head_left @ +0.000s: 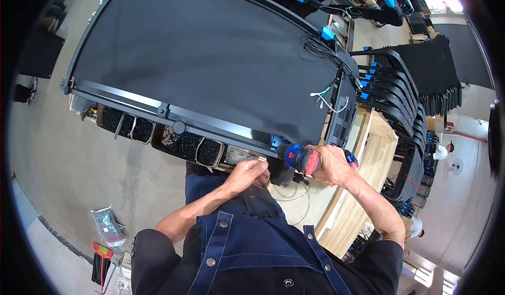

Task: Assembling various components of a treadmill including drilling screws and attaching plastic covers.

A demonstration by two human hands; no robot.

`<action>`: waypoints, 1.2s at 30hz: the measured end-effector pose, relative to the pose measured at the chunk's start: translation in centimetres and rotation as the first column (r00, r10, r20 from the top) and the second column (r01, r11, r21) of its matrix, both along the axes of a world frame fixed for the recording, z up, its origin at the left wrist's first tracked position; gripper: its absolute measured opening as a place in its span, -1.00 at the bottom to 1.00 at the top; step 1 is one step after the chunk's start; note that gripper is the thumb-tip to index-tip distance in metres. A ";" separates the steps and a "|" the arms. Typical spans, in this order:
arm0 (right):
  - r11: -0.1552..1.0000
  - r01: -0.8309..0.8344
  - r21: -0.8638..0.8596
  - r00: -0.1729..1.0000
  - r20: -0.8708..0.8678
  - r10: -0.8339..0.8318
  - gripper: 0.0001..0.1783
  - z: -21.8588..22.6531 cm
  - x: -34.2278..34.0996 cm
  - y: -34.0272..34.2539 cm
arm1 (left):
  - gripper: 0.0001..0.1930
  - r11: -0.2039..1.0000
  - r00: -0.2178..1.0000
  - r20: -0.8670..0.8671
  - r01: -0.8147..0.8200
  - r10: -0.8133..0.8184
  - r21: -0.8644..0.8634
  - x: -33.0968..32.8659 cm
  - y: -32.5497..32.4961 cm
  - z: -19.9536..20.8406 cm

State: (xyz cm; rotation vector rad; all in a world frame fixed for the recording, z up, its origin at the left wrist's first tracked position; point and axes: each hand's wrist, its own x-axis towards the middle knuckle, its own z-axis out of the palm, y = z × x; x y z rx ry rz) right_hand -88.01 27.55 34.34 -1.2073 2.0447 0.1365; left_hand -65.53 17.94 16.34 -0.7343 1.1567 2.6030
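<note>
My right hand [332,164] grips a blue, red and black cordless drill [301,158]. Its nose points left, at the near right corner of a large black treadmill deck [205,58]; the bit's contact is too small to make out. By the bench's near edge, my left hand [244,176] is closed, its fingers curled inward and partly hidden, so what they hold does not show. A bare metal strip [131,99] runs along the deck's near side, beside a black rail. Loose wires [329,99] with white ends lie at the deck's right end, next to a vented black housing [342,118].
Several bins of dark screws [209,152] hang below the near rail. To the right stand a wooden box [379,137] and stacked black frames [397,95] with blue pieces. A red dustpan [103,250] sits on the floor at lower left. People work farther off.
</note>
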 end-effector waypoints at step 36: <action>0.313 0.948 -0.066 0.302 -0.139 -0.943 -0.10 -41.3 25.1 7.7 | -0.51 -0.670 0.919 0.137 -0.162 -0.370 -0.724 9.8 -27.5 1.4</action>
